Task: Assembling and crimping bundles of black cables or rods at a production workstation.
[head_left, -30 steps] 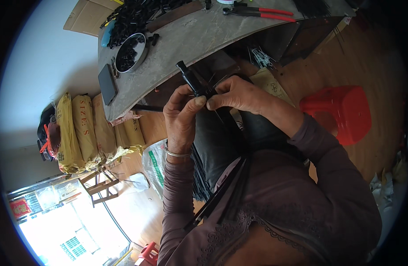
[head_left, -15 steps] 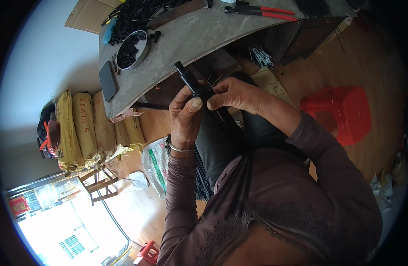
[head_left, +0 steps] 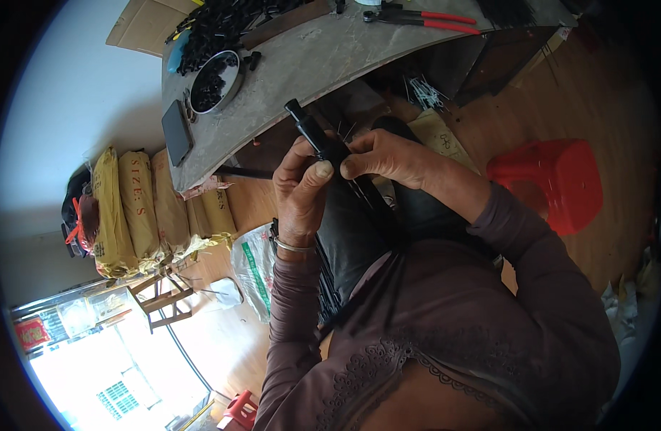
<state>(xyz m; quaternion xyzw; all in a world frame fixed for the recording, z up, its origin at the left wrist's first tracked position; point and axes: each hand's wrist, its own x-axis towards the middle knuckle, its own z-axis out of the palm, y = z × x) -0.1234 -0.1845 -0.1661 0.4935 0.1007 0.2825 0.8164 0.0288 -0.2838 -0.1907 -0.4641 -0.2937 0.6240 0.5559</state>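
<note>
Over my lap, in front of the table edge, I hold what looks like a black umbrella frame [head_left: 312, 133]. Its stepped, round end points up and left toward the table, and its long dark part slants back to my thighs. My left hand [head_left: 302, 183] is closed around it below that end, thumb pressed on top. From the other side my right hand [head_left: 379, 159] pinches it between thumb and bent fingers, close to my left thumb. Whatever lies between the fingertips is too small and dark to make out. Thin black strips [head_left: 329, 276] hang beside my left thigh.
On the grey table [head_left: 287, 68] are a metal bowl [head_left: 233, 82] of small black parts, a black parts pile [head_left: 215, 32], red-handled pliers [head_left: 438, 21] and a phone [head_left: 176, 133]. A red stool [head_left: 546, 179] stands right; yellow sacks [head_left: 136, 208] stand left.
Both hands and the umbrella frame have shifted very slightly to the right. The dark strips across my shirt have swung lower and to the left. The grip looks the same.
</note>
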